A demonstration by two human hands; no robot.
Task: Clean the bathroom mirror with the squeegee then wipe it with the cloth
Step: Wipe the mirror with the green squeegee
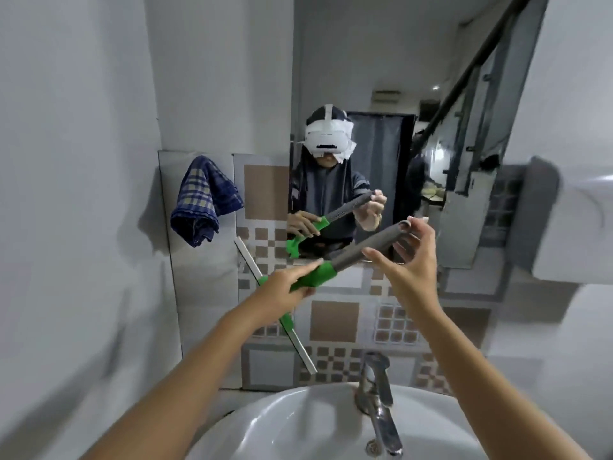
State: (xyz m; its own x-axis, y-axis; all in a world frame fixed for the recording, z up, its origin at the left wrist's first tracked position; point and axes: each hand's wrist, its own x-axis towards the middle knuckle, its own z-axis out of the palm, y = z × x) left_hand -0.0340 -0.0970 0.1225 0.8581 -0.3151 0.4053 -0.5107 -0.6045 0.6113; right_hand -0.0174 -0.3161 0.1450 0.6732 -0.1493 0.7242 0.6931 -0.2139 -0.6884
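Squeegee (323, 274) in left hand (282, 288), right hand (411, 260), over sink (282, 423).

Mirror (365, 71) on wall at 12 o'clock. Cloth (205, 200) hangs on wall at 9 o'clock from mirror's lower corner, apart from it. Squeegee (323, 272) before mirror's lower edge, handle running to 2 o'clock; left hand (282, 288) near blade end, right hand (409, 254) at handle tip. Sink (282, 423) at 6 o'clock, faucet (376, 386) on its rear rim.

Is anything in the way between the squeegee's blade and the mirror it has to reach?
Nothing visible. The left hand and right hand hold the squeegee, its blade low before the tiled wall, below the left corner of the mirror; the way up is open. The cloth hangs farther left.
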